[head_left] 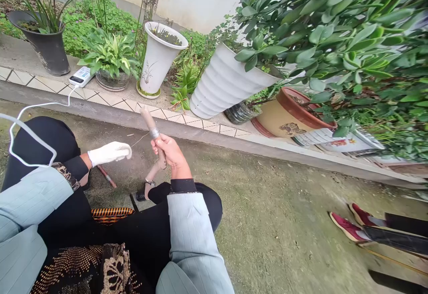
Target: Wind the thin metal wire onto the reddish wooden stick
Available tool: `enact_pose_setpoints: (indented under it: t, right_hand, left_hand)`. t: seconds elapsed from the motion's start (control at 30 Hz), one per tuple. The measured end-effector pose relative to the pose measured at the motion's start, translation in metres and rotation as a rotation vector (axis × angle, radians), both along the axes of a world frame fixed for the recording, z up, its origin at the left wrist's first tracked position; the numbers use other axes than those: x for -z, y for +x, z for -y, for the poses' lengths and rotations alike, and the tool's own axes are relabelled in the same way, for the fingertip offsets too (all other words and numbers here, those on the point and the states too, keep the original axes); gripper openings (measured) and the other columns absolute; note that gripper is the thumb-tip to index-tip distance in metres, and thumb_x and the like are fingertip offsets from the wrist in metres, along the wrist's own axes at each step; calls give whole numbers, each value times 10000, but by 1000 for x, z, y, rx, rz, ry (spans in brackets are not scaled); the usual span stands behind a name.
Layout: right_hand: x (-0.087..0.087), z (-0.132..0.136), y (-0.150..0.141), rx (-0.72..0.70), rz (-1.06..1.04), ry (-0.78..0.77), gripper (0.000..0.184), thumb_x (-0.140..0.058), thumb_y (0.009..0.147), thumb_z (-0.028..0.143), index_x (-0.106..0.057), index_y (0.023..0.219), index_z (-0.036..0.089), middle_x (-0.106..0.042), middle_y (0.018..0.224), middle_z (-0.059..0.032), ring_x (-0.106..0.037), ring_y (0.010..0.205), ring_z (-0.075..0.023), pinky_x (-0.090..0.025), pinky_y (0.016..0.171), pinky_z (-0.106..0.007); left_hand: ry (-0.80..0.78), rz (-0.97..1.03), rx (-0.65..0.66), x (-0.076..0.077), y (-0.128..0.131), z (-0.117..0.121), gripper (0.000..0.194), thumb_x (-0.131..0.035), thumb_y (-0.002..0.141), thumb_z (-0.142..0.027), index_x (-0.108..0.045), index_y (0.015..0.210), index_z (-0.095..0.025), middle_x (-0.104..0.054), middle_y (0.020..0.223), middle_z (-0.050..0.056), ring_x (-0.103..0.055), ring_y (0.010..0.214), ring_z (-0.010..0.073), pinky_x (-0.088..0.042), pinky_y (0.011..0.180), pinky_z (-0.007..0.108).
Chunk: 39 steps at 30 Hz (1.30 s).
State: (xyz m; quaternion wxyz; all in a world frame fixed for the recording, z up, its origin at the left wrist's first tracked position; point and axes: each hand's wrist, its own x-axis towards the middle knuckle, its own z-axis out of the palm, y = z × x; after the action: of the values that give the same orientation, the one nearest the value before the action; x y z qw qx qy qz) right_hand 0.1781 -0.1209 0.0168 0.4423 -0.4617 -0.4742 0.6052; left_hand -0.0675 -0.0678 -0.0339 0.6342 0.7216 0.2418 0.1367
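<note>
My right hand, bare, is wrapped around a crooked pale wooden stick, held up in front of my knees. Silvery wire is wound in a band around the stick just above my fingers. From this band a thin loose strand runs left to my left hand, which wears a white glove. The gloved fingers are curled closed at the strand's end. Below my right hand the stick bends toward my shoe; its lower end is hard to separate from my foot.
A reddish-brown rod lies on the ground by my left hand. A white power bank with a white cable rests on the tiled ledge, among potted plants such as a white pot. Another person's red shoes are at right.
</note>
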Motion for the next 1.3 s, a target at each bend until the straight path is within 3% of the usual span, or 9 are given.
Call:
enact_pose_setpoints:
  t: [0.13, 0.37, 0.5, 0.63, 0.7, 0.8, 0.97, 1.1, 1.3]
  right_hand:
    - [20, -10, -1, 135, 370, -107, 199, -599, 754, 326, -572, 870, 166, -518, 660, 37, -441, 530, -78, -378, 529, -205]
    - [31, -11, -17, -217, 1214, -92, 184, -615, 781, 302, -661, 929, 202, -665, 856, -45, -562, 755, -155, -359, 634, -237]
    - [35, -7, -27, -617, 1114, -147, 181, -642, 755, 247, -682, 920, 185, -663, 809, -34, -560, 689, -137, -362, 603, -225]
    - [23, -3, -25, -917, 573, -207, 283, -659, 734, 253, -666, 1004, 167, -599, 730, 20, -505, 587, -90, -390, 578, -209]
    - [9, -1, -19, -827, 325, -147, 388, -684, 716, 293, -637, 1075, 154, -574, 742, 24, -490, 599, -83, -399, 583, -209]
    - [-12, 0, -9, -505, 114, -51, 435, -700, 705, 338, -610, 1072, 123, -546, 722, 22, -459, 585, -73, -382, 567, -206]
    - [-18, -5, 2, -143, 94, -26, 350, -704, 680, 372, -599, 918, 138, -529, 672, 27, -435, 550, -71, -367, 539, -201]
    - [-3, -13, 3, -67, 313, -68, 279, -641, 717, 346, -613, 917, 152, -525, 663, 27, -444, 538, -80, -370, 536, -206]
    - [16, -15, -19, -119, 1126, -28, 212, -614, 777, 304, -669, 955, 203, -643, 807, -32, -560, 733, -159, -376, 629, -244]
  left_hand:
    - [149, -84, 143, -8, 4, 8, 346, -449, 907, -432, -588, 809, -131, -567, 722, 20, -472, 609, 115, -384, 591, 207]
    - [351, -144, 227, -8, 4, 9, 289, -415, 905, -338, -580, 766, -146, -589, 751, 9, -512, 692, 127, -391, 700, 197]
    - [362, -181, 146, -6, -2, 3, 280, -437, 885, -352, -582, 768, -143, -572, 719, 3, -492, 667, 124, -387, 652, 194]
    - [240, -135, 87, -5, -8, -4, 324, -464, 876, -418, -588, 784, -133, -558, 690, 10, -462, 602, 115, -378, 572, 196]
    - [131, -91, 53, -5, -8, -3, 355, -464, 879, -454, -585, 810, -127, -537, 645, 12, -441, 548, 110, -361, 520, 201]
    - [28, -20, -11, -7, -7, 4, 385, -438, 905, -477, -573, 837, -123, -484, 595, 3, -428, 524, 110, -344, 491, 204]
    - [116, -90, 10, -12, -6, 20, 398, -391, 934, -468, -586, 862, -129, -466, 599, -8, -402, 520, 106, -325, 491, 201]
    - [358, -177, 53, -16, -4, 23, 337, -400, 921, -398, -589, 804, -144, -577, 730, 19, -496, 659, 134, -392, 636, 215]
    - [523, -249, 69, -15, 0, 17, 270, -400, 894, -311, -583, 767, -158, -585, 720, 4, -504, 657, 138, -373, 659, 210]
